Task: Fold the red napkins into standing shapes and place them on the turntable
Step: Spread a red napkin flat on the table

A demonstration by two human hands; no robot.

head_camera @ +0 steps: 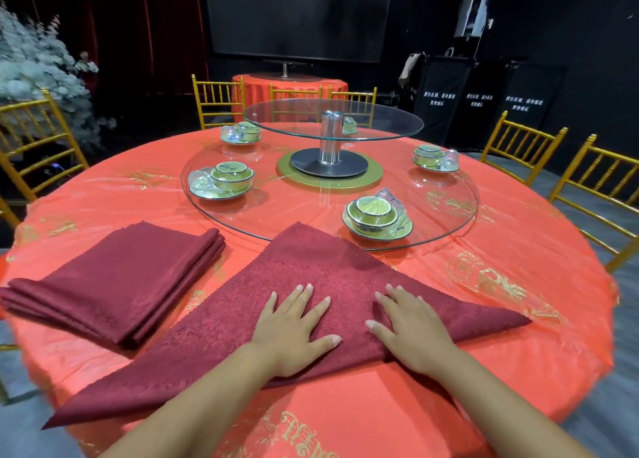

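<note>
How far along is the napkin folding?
Done: one dark red cloth napkin lies folded into a triangle. In hand: the left hand and right hand press it flat. Left: standing it up, the stack of dark red napkins, and the clear glass turntable holds no napkin.

A dark red napkin [304, 264] lies flat near the table's front edge. It is folded into a wide triangle whose apex reaches the rim of the turntable [446, 198]. Just left of it sits a neat stack of folded napkins [117, 278]. The turntable is clear glass, a large lower disc and a smaller raised one on a metal post.
</note>
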